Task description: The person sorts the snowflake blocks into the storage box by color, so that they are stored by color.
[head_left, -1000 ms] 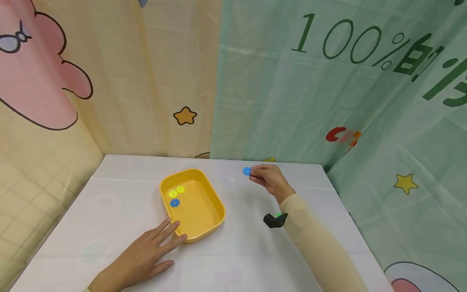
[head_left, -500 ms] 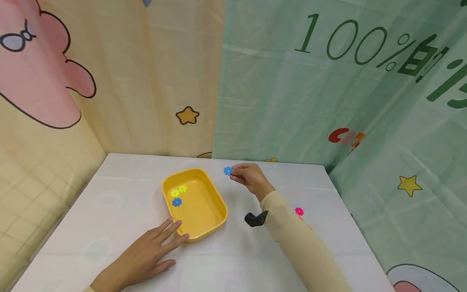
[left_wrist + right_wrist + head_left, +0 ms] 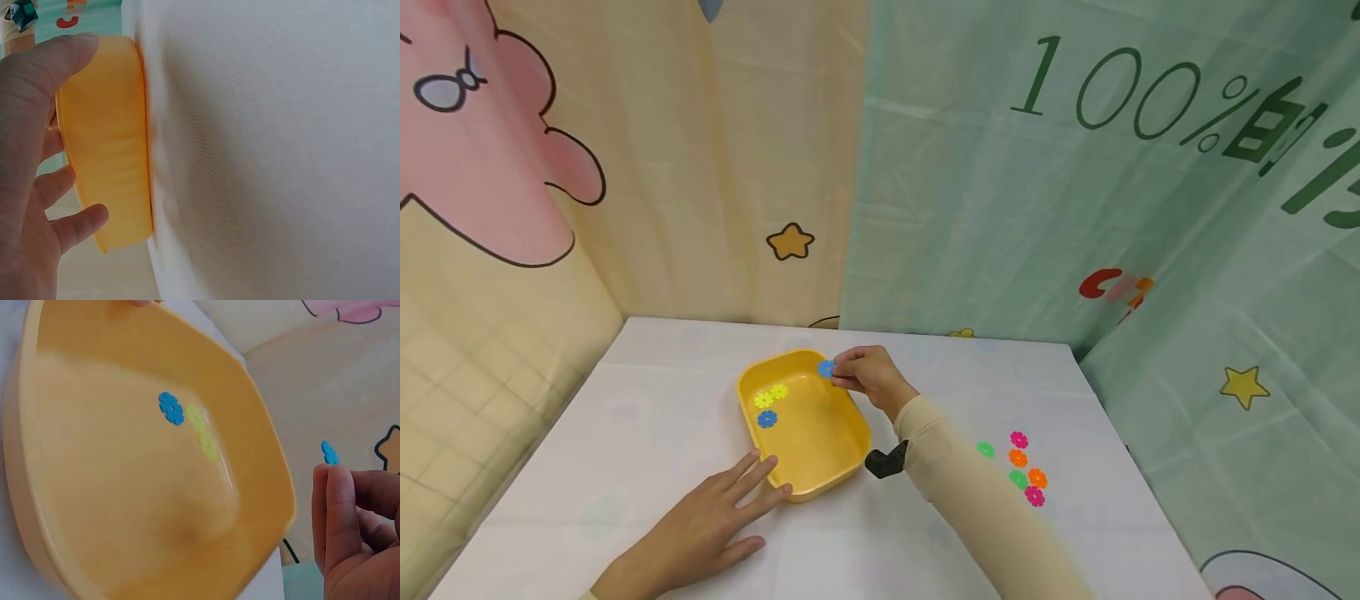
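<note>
My right hand [image 3: 874, 377] pinches a blue snowflake disc [image 3: 826, 368] between thumb and fingertips, above the far right corner of the yellow tray [image 3: 820, 454]. The right wrist view shows the edge of this blue disc [image 3: 329, 452] sticking up from the fingertips. Inside the tray, toward its left side, lie two yellow snowflake discs [image 3: 763, 400] and another blue one [image 3: 767, 419]. My left hand [image 3: 703, 521] has its fingers spread, with fingertips on the tray's near left rim. In the left wrist view the thumb [image 3: 75, 53] lies against the tray's outer wall.
Several loose snowflake discs lie right of my right forearm: green [image 3: 986, 450], orange [image 3: 1018, 458] and pink [image 3: 1034, 497]. A black wrist device [image 3: 886, 461] sits at the right cuff. Printed curtains [image 3: 955, 208] close off the white table's back and sides.
My right hand has moved left with the blue disc, from the table's far side to over the tray. Loose discs once behind the forearm now show. The left hand stays put.
</note>
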Available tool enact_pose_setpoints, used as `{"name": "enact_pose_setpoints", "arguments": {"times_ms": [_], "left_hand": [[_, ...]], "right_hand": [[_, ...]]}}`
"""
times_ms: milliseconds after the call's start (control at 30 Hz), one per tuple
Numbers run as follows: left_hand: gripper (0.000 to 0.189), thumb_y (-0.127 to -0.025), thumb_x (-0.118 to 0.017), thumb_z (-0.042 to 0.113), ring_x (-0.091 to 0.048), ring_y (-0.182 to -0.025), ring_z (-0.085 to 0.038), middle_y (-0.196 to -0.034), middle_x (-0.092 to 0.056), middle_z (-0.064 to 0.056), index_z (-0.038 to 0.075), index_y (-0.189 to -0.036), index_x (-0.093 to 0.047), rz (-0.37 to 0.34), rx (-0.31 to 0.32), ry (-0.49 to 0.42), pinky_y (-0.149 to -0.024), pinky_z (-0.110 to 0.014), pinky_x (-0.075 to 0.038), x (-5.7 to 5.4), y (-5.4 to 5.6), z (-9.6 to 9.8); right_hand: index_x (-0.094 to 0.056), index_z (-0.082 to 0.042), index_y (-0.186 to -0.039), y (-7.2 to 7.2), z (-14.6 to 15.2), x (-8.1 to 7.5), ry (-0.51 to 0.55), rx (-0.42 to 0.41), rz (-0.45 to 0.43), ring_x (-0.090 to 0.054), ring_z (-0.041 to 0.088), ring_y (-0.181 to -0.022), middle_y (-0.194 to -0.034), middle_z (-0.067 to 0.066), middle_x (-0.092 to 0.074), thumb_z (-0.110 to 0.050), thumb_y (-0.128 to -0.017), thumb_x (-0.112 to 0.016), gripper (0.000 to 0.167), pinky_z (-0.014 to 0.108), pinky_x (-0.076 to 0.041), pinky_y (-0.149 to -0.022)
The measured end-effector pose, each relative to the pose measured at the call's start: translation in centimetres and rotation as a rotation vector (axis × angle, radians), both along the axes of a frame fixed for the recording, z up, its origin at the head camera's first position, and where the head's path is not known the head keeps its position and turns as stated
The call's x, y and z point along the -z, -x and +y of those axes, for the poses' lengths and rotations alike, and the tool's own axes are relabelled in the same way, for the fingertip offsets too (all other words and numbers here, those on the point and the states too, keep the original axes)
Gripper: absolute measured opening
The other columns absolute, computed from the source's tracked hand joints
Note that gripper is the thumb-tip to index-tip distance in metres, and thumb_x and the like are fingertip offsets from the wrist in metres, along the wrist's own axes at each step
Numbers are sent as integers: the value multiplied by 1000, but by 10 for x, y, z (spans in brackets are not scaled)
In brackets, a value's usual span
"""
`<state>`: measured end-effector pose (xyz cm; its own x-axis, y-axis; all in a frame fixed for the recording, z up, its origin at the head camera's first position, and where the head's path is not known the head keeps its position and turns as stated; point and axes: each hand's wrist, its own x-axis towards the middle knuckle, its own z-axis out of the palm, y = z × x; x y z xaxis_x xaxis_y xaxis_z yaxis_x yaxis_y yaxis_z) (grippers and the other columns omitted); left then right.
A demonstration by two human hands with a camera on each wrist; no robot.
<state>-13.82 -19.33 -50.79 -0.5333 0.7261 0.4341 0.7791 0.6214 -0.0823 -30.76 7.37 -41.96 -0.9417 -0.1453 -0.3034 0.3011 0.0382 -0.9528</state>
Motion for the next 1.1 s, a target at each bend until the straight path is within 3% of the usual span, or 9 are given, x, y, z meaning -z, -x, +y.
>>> {"name": "enact_pose_setpoints", "arguments": {"times_ms": [233,500,700,900,1100], "left_hand": [[74,-85,-77,51,-47,-139,-36,-154,-49,-12,31,-151,-51,-19,-19,20,-91,-46,-56,0,-1,-2],[74,-84,-77,51,-45,-141,-36,-155,-48,-12,32,-150,-51,-42,-35,41,-94,-45,-56,1,-1,-2],[72,-85,-76,52,-45,-142,-35,-156,-47,-11,32,-150,-51,-58,-37,46,-95,-44,-56,2,-1,-2],[73,-85,-77,51,-47,-139,-35,-154,-49,-12,30,-150,-51,-22,-13,30,-91,-45,-57,1,-3,-1],[76,-84,-78,50,-47,-140,-35,-155,-48,-11,31,-151,-49,-49,-23,40,-92,-47,-57,-1,-3,0]], "right_hand": [[-69,3,-99,-9,-34,13,-63,-27,-20,-72,16,-67,-88,13,-68,5,-92,-69,7,36,-60,-83],[-70,2,-97,-17,-61,25,-142,-19,-20,-72,17,-66,-82,10,-66,2,-92,-70,6,25,-61,-67],[-69,3,-96,-21,-78,36,-212,-2,-19,-72,18,-67,-80,9,-66,4,-91,-70,4,31,-62,-72],[-70,6,-92,-24,-84,39,-311,14,-67,-74,24,-72,-79,10,-66,2,-91,-71,4,34,-62,-76],[-70,8,-92,-23,-84,42,-350,58,-102,-74,24,-70,-78,10,-65,6,-89,-71,4,33,-62,-76]]}}
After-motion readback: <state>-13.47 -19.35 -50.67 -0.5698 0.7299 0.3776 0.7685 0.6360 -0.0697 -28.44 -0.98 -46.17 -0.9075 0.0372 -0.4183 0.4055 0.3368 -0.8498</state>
